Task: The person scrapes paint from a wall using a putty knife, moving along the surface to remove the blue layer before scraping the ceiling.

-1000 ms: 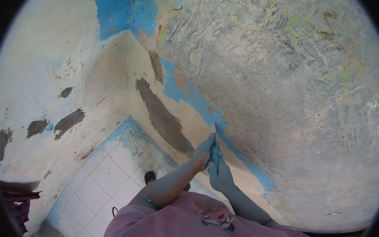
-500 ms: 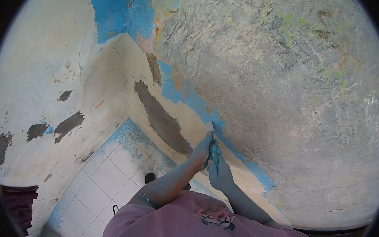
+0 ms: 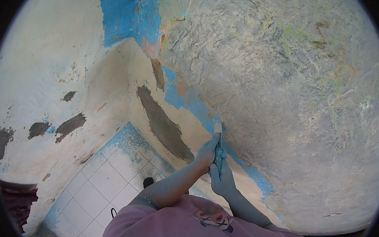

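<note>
Both hands meet on a scraper (image 3: pixel 218 128) with a flat pale blade and a paint-speckled handle. My right hand (image 3: pixel 222 179) is wrapped round the handle from below. Just above it, my left hand (image 3: pixel 207 152) is closed around the upper handle, its thumb lying along the blade. The blade tip points up and lies over a strip of blue paint (image 3: pixel 197 105) on the wall, beside bare grey plaster. Blue dust coats both hands and forearms.
Rough grey wall (image 3: pixel 283 91) fills the right side. Off-white wall with dark patches (image 3: pixel 70 127) is at left. Below, white floor tiles (image 3: pixel 102 180) carry blue flakes, and a dark foot (image 3: pixel 148 182) shows. Maroon cloth (image 3: pixel 19 205) hangs at lower left.
The hands and scraper have shifted slightly right and down in view. The blade has turned from edge-on to show its flat face. The whole view has shifted slightly too.
</note>
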The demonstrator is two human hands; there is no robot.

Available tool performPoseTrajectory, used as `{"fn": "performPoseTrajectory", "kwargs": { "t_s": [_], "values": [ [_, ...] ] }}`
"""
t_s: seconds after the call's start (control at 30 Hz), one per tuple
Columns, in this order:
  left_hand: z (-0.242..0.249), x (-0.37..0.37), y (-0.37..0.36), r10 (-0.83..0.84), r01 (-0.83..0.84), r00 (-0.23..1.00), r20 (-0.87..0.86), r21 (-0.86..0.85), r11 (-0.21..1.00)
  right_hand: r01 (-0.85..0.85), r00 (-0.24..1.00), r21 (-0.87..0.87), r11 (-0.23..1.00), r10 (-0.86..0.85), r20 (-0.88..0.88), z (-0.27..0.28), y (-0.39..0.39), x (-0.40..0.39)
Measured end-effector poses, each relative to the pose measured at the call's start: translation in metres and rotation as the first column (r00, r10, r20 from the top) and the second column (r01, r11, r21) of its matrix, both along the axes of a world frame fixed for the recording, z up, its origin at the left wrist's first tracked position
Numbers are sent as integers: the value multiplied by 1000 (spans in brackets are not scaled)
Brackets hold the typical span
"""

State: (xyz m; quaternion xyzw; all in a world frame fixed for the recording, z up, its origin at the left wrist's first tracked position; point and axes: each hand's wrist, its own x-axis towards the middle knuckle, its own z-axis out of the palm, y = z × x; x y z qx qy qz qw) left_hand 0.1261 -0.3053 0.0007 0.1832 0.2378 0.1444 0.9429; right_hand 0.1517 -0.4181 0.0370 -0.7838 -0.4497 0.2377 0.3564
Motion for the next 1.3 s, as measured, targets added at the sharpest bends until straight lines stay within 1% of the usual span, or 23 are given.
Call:
{"fn": "performPoseTrajectory", "kwargs": {
  "t_s": [0.03, 0.07, 0.1, 0.13, 0.2, 0.33, 0.4, 0.5, 0.53, 0.6, 0.67, 0.83, 0.9, 1.03, 1.13, 1.2, 1.27, 1.3],
  "values": [
    [-2, 2, 2, 32, -32, 999, -1, 27, 999, 2, 1000, -6, 1000, -2, 0, 1, 2, 1],
    [-3, 3, 3, 61, -60, 998, -3, 55, 997, -10, 1000, -66, 998, 10, 1, 2, 6, 2],
    [-3, 2, 4, 54, -54, 999, -5, 50, 997, -20, 1000, -124, 992, 21, 2, 2, 7, 2],
    [-1, -1, 6, 58, -57, 998, -14, 58, 997, -15, 1000, -127, 992, 15, -1, -1, 7, 0],
    [-2, -2, 7, 62, -60, 998, -23, 69, 996, -25, 996, 5, 1000, 24, 81, -8, 9, -2],
    [-11, 5, 1, 77, -76, 997, -17, 46, 996, -55, 990, 16, 998, 52, 132, -7, 5, 4],
    [-9, 8, 2, 89, -89, 996, -11, 35, 995, -15, 998, -83, 996, 20, 61, -2, 5, 6],
    [-1, 3, 5, 119, -119, 993, 0, 30, 992, -19, 999, -112, 994, 23, 32, -5, 7, 6],
    [0, 1, 6, 115, -115, 993, -11, 29, 993, -15, 999, -112, 994, 19, 28, -7, 7, 5],
    [3, -2, 5, 112, -112, 993, -25, 30, 993, -12, 1000, -28, 1000, 13, 28, -9, 6, 3],
    [8, -3, 4, 105, -102, 992, -67, 50, 994, -16, 1000, -31, 999, 16, 15, -8, 3, 3],
    [8, 0, 8, 136, -134, 990, -32, 53, 990, -27, 1000, -65, 997, 27, -2, -7, 9, 8],
    [7, -2, 9, 144, -141, 988, -47, 54, 988, -28, 998, -12, 1000, 28, 51, -10, 11, 6],
    [-5, 4, 7, 128, -126, 991, -29, 47, 991, -49, 998, -78, 996, 52, 41, -8, 9, 9],
    [-5, 5, 8, 131, -131, 991, 2, 41, 991, -50, 997, -39, 998, 52, 51, -9, 9, 11],
    [-1, 3, 9, 130, -130, 992, 7, 50, 990, -30, 999, -31, 999, 30, 24, -11, 11, 11],
    [8, -4, 11, 112, -110, 993, -40, 53, 992, -38, 999, -30, 999, 39, 38, -9, 11, 8],
    [4, -4, 10, 115, -112, 993, -40, 53, 992, -49, 997, -29, 998, 51, 57, -7, 12, 7]
  ]
}}
